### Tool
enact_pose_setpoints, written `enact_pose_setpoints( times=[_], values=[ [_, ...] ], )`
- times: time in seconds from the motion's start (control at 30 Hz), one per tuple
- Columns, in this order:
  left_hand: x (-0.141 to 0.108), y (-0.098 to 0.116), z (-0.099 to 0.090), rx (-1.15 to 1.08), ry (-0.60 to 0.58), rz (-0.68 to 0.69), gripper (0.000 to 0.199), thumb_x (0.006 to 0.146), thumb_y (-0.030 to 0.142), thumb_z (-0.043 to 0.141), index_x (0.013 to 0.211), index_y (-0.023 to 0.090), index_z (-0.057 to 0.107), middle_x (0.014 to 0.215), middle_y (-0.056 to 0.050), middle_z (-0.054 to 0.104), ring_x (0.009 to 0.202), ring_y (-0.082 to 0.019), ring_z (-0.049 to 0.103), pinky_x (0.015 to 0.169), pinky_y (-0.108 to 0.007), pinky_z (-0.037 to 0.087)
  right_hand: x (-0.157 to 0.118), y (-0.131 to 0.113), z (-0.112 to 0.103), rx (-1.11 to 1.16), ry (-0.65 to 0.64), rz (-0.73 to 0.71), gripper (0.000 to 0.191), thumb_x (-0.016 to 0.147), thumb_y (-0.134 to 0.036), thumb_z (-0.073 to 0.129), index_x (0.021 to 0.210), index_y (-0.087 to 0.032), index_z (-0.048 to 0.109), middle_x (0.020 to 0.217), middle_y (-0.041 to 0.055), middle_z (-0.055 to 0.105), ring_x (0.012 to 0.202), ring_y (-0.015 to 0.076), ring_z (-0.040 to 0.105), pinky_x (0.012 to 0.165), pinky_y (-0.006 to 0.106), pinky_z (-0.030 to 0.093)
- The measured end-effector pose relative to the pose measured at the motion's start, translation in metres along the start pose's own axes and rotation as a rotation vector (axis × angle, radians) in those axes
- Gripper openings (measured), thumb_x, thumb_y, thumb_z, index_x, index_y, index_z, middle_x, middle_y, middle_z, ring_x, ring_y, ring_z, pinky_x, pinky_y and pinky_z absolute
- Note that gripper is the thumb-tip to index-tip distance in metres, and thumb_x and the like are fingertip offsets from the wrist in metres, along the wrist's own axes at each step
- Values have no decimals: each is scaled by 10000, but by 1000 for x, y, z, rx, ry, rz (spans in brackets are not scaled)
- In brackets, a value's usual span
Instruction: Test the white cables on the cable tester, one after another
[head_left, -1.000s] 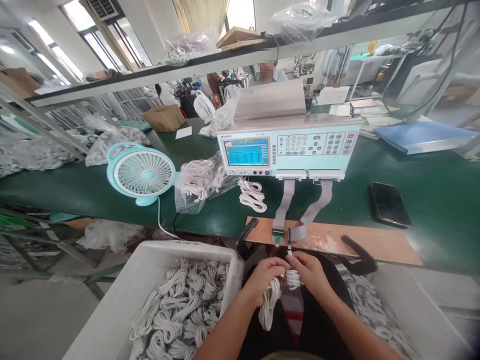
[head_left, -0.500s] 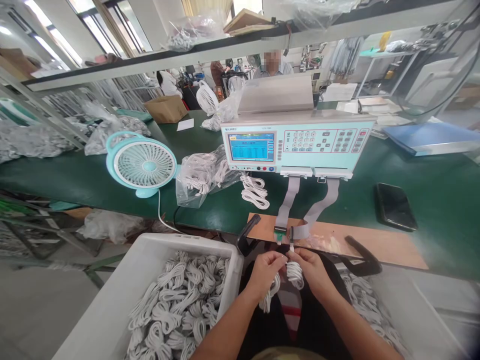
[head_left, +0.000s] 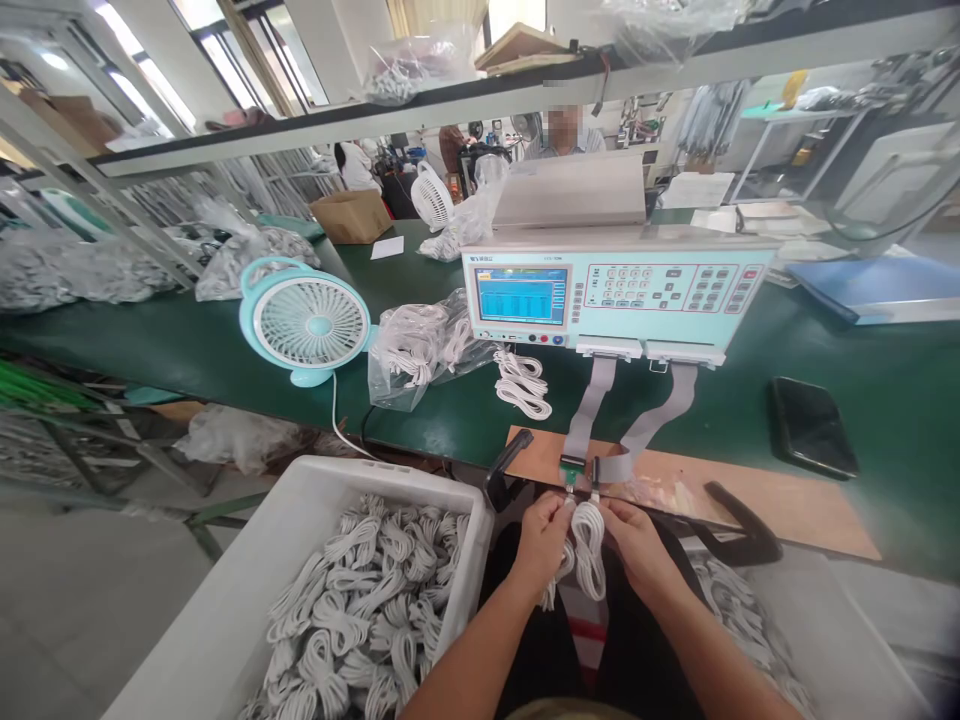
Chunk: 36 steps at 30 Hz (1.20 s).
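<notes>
A coiled white cable (head_left: 589, 550) hangs between my hands below the two small connector boards at the edge of a wooden board (head_left: 675, 490). My left hand (head_left: 541, 535) pinches a cable end close to the green connector board (head_left: 572, 474); part of its coil shows under the fingers. My right hand (head_left: 634, 540) has its fingers closed at the top of the coil, beside the dark connector (head_left: 596, 472). Grey ribbon cables (head_left: 591, 408) run from these connectors up to the light-blue tester (head_left: 660, 300), whose screen is lit.
A white bin (head_left: 300, 480) full of coiled cables stands at the lower left. On the green table (head_left: 435, 435) are a fan (head_left: 319, 325), bagged cables (head_left: 409, 345), a loose coil (head_left: 523, 385) and a phone (head_left: 814, 425). Black clamps (head_left: 510, 468) hold the wooden board. Behind, a person sits.
The view has shifted slightly, moving the scene right. My left hand has moved up closer to the green connector board. The coil between my hands now hangs longer and lower.
</notes>
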<state>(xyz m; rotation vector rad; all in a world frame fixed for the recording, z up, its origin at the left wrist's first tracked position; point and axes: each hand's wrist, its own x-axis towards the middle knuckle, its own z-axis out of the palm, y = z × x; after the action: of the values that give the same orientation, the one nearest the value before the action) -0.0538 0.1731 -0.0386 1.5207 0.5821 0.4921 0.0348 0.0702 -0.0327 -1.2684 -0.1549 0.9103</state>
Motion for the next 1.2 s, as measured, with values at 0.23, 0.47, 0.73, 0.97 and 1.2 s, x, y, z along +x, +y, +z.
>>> enact_pose_setpoints(
  times=[0.23, 0.47, 0.73, 0.97, 1.2],
  values=[
    [1, -7, 7, -138, 79, -79, 321, 792, 355, 555, 544, 165, 479, 603, 25, 409, 612, -116, 390, 612, -241, 336, 2, 2, -5, -15, -20, -10, 341, 591, -470, 805, 618, -167, 651, 545, -11, 562, 507, 128, 449, 571, 272, 403],
    [-1, -8, 10, -214, 75, -148, 348, 763, 487, 591, 692, 150, 640, 642, -18, 525, 633, -144, 450, 626, -265, 370, 2, 5, -5, -14, -19, -7, 303, 647, -451, 781, 724, -169, 701, 668, 27, 648, 586, 166, 528, 605, 283, 428],
    [5, -4, 3, -169, 38, -165, 416, 691, 540, 622, 566, 155, 526, 533, 32, 421, 534, -97, 355, 537, -229, 301, -1, 9, -2, 17, -14, -2, 282, 680, -445, 761, 778, -186, 709, 695, 14, 664, 612, 161, 546, 592, 262, 432],
    [20, -3, 8, -70, 20, -179, 396, 708, 489, 589, 493, 173, 484, 470, 39, 360, 477, -93, 312, 494, -244, 244, 4, 19, -3, 17, 24, -30, 317, 655, -495, 758, 774, -205, 705, 736, 32, 685, 681, 231, 600, 592, 307, 474],
    [21, -6, 9, -21, 59, -121, 381, 724, 390, 574, 454, 191, 393, 480, 39, 298, 497, -107, 280, 503, -272, 205, 4, 21, -1, 45, 81, -59, 354, 575, -523, 788, 695, -208, 680, 691, 36, 683, 636, 232, 605, 550, 302, 484]
  ],
)
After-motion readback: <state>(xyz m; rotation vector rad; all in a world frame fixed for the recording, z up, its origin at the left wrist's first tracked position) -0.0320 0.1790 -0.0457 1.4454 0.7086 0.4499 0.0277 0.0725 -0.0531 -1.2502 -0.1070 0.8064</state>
